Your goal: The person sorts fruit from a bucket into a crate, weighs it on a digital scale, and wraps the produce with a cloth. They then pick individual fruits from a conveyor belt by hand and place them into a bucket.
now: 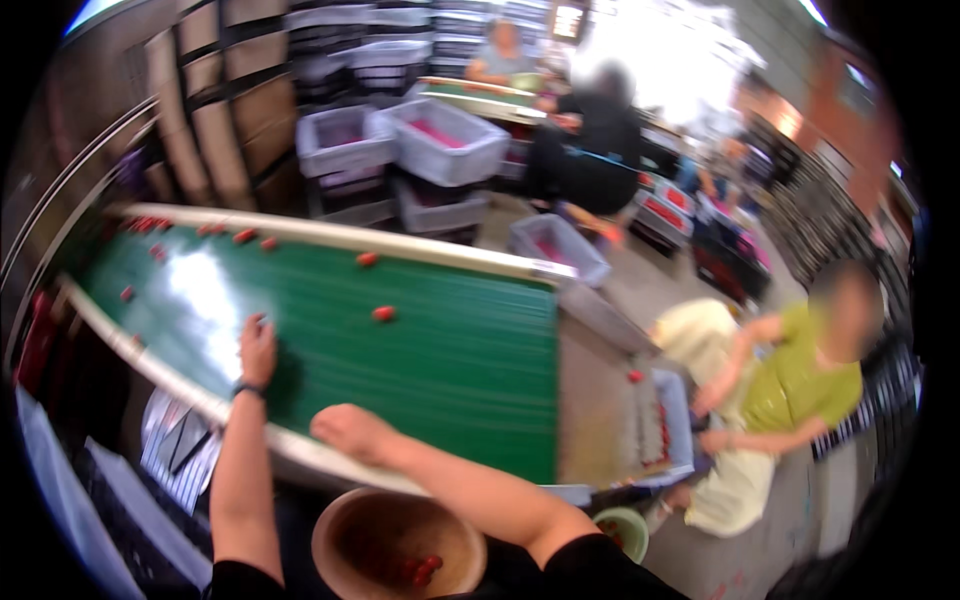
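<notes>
A green conveyor belt (pixel 450 380) carries scattered small red fruits that look like cherry tomatoes. My left hand (pixel 257 352), with a dark band at its wrist, reaches over the belt's left part. Its fingers point forward and appear apart, though blurred; no fruit shows in them. Over the belt's near edge, my right hand (pixel 352 432) is closed in a fist, and whatever it may hold is hidden. Ahead of it lie one tomato (pixel 384 314) and another farther off. Below my right forearm sits a brown bowl (pixel 335 535) with several tomatoes at its bottom.
Pale rails (pixel 330 232) border the belt. Right of its end, a person in a yellow-green shirt (pixel 800 380) sits by a grey crate (pixel 680 420). A light green bowl (pixel 630 530) stands nearer. Stacked crates (pixel 450 160) and other people occupy the back.
</notes>
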Demonstrator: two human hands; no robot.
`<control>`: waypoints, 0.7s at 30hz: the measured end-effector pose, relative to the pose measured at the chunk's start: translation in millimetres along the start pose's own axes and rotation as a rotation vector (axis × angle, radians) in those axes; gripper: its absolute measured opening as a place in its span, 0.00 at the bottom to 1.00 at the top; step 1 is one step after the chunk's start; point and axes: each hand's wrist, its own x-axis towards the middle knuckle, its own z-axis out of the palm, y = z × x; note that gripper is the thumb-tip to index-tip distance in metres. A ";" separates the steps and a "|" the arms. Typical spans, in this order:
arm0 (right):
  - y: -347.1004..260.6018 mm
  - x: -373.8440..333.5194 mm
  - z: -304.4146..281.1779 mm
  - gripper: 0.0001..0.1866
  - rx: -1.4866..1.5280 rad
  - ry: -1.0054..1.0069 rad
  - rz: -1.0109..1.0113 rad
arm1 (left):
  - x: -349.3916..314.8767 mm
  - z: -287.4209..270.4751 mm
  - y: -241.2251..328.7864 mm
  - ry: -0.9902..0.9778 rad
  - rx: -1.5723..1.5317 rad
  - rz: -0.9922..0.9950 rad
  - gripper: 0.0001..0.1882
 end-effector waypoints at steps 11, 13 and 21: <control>-10.7 -7.1 3.2 0.10 -0.091 -0.008 -0.044 | -10.9 -21.7 13.9 0.047 0.025 0.015 0.18; -13.3 -6.8 1.8 0.10 -0.079 0.001 -0.048 | -10.7 -20.7 12.8 0.051 0.052 0.020 0.18; -3.3 16.2 -41.8 0.10 0.041 0.316 0.188 | -6.8 -19.5 14.2 0.066 -0.037 0.006 0.16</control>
